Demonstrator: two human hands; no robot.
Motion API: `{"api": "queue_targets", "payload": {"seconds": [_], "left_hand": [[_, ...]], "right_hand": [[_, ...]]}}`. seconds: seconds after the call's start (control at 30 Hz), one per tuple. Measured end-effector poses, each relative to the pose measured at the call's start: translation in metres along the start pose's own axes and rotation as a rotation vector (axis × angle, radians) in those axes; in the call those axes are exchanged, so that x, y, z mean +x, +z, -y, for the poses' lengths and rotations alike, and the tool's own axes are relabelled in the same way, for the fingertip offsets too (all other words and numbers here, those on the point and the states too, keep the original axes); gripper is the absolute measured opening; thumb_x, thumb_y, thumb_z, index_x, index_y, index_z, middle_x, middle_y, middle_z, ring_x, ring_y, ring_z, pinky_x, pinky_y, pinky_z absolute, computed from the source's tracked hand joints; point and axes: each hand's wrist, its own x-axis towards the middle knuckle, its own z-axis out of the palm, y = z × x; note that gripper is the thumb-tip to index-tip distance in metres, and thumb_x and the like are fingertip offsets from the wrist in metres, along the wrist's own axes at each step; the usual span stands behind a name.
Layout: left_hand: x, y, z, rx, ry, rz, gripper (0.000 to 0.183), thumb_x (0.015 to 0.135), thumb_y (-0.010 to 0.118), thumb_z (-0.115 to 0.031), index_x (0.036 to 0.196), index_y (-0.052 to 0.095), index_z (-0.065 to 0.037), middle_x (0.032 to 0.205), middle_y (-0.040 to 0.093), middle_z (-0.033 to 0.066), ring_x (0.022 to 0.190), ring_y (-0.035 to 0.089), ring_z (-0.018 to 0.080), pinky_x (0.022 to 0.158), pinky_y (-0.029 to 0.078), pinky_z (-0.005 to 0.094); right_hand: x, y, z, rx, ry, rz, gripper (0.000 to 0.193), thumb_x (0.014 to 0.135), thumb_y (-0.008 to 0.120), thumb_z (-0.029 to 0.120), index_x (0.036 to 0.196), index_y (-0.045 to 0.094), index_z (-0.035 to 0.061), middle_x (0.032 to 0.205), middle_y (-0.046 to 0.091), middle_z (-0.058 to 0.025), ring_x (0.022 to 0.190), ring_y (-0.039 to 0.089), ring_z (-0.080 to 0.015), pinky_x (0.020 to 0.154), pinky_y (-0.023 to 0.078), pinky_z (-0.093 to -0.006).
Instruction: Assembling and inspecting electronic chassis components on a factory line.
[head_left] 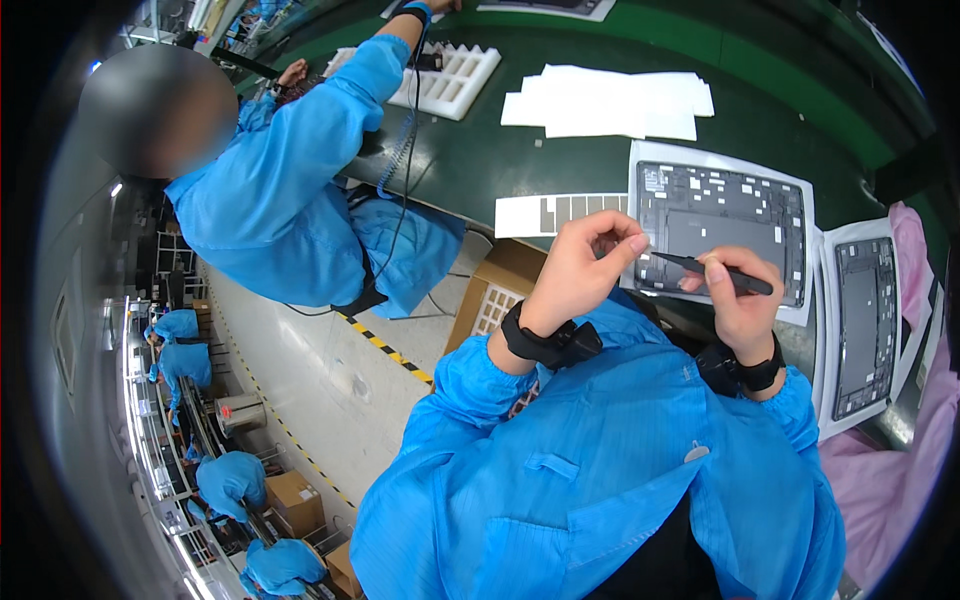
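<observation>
My right hand (743, 300) grips black tweezers (722, 272), their pointed end toward my left hand. My left hand (590, 262) is closed, thumb and forefinger pinched near the tweezers' tip; what lies between them is too small to make out. Beneath both hands, a dark tablet housing (705, 232) dotted with small white pieces rests on a white foam sheet (720, 158). Partly behind my left hand lies a white strip with grey rectangular stickers (572, 207).
On the right a second tablet housing (863, 325) lies on white sheeting, beside pink cloth (905, 265). White sheets (610, 103) are spread farther back on the green table (480, 165). A co-worker in blue (280, 215) works at left, near a white slotted tray (460, 85). A cardboard box (510, 265) stands below the edge.
</observation>
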Motion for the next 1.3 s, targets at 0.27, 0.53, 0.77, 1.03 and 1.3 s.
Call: {"api": "queue_targets", "payload": {"seconds": [0.27,0.53,0.77,1.03,1.3], "left_hand": [[0.047,-0.019,-0.027,0.254,0.142,0.012,0.011,0.088,0.065,-0.008,0.088,0.067,0.002,0.077,0.066,0.0023,0.071,0.057,0.0064,0.065,0.046,0.0213],[0.136,-0.072,0.016,0.987,0.774,-0.366,0.005,0.082,0.065,-0.007,0.084,0.070,-0.007,0.081,0.068,0.0093,0.066,0.066,0.0258,0.056,0.053,0.0328],[0.148,-0.083,0.053,1.533,0.407,-0.088,0.013,0.084,0.056,-0.011,0.078,0.067,-0.007,0.076,0.066,0.0127,0.068,0.066,0.0322,0.060,0.054,0.0401],[0.118,-0.080,0.050,1.392,0.265,0.051,0.034,0.090,0.056,-0.025,0.116,0.060,-0.004,0.122,0.058,0.0163,0.110,0.057,0.0317,0.091,0.049,0.0392],[0.086,-0.110,0.009,0.913,0.280,-0.113,0.041,0.096,0.052,-0.020,0.127,0.052,0.006,0.128,0.057,0.0228,0.120,0.055,0.0298,0.100,0.042,0.0326]], "right_hand": [[-0.001,-0.002,-0.006,0.154,0.003,-0.065,0.022,0.096,0.055,0.012,0.106,0.062,-0.0058,0.094,0.066,-0.0159,0.081,0.066,-0.0185,0.076,0.053,-0.0301],[-0.004,-0.025,-0.021,0.112,0.062,-0.169,0.027,0.099,0.052,0.019,0.110,0.059,-0.0044,0.093,0.065,-0.0146,0.082,0.064,-0.0174,0.079,0.051,-0.0301],[-0.011,-0.039,-0.026,0.095,0.132,-0.170,0.026,0.099,0.051,0.019,0.109,0.060,-0.0038,0.083,0.064,-0.0117,0.078,0.064,-0.0166,0.075,0.051,-0.0293],[-0.015,-0.048,-0.026,0.098,0.147,-0.163,0.026,0.099,0.050,0.019,0.109,0.060,-0.0036,0.082,0.064,-0.0112,0.079,0.063,-0.0162,0.074,0.051,-0.0285],[0.010,-0.036,-0.016,-0.037,0.235,-0.100,0.027,0.098,0.053,0.020,0.100,0.064,-0.0045,0.085,0.063,-0.0081,0.070,0.056,-0.0106,0.074,0.048,-0.0257]]}}
